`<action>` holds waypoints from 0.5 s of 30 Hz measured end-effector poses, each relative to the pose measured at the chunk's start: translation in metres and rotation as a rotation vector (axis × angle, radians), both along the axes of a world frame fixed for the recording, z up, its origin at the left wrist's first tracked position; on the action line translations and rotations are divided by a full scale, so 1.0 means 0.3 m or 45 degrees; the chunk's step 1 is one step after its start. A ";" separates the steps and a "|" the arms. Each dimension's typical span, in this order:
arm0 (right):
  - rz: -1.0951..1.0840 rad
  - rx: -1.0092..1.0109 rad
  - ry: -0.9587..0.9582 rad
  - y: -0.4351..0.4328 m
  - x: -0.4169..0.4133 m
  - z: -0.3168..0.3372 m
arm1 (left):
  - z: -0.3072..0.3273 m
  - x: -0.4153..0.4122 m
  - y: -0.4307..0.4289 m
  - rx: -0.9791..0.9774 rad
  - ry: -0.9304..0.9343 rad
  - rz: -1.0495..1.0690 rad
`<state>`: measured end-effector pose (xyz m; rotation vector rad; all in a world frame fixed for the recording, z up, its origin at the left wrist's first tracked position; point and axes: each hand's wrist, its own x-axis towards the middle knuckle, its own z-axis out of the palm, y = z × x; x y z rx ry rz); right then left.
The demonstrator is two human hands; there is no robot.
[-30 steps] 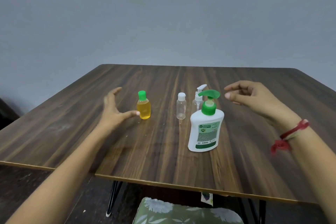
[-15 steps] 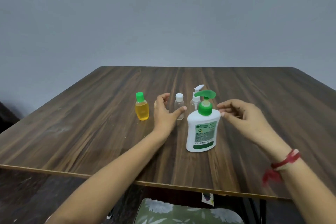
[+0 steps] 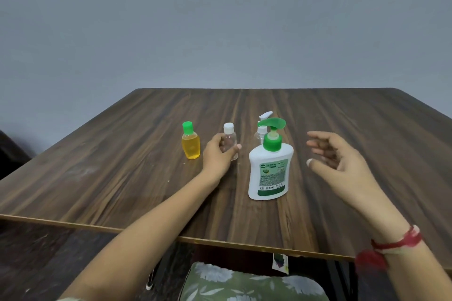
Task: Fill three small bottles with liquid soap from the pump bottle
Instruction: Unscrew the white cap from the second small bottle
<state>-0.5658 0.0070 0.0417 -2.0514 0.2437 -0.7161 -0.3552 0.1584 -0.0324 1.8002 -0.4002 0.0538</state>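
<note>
Clear plastic small bottle with a white cap [image 3: 229, 138] stands on the dark wooden surface [image 3: 122, 166], wrapped by your left hand [image 3: 218, 154]; your right hand [image 3: 340, 159] hovers spread, beside the white pump bottle with green head [image 3: 270, 168].

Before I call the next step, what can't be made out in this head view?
- Third small bottle: mostly hidden behind the pump bottle; its contents are unreadable.
- Clear bottle: lower part covered by the left hand; fill level unclear.
- Pump bottle label: print too small.
- Right hand: motion-blurred.
</note>
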 end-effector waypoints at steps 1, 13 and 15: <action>0.003 0.042 -0.075 0.025 -0.016 0.011 | 0.004 -0.023 0.040 -0.032 -0.010 -0.016; 0.279 -0.170 -0.065 0.428 0.161 -0.020 | 0.059 -0.318 0.352 -0.132 -0.232 -0.131; 0.226 -0.298 -0.038 0.446 0.209 0.000 | 0.073 -0.321 0.353 -0.096 -0.278 -0.107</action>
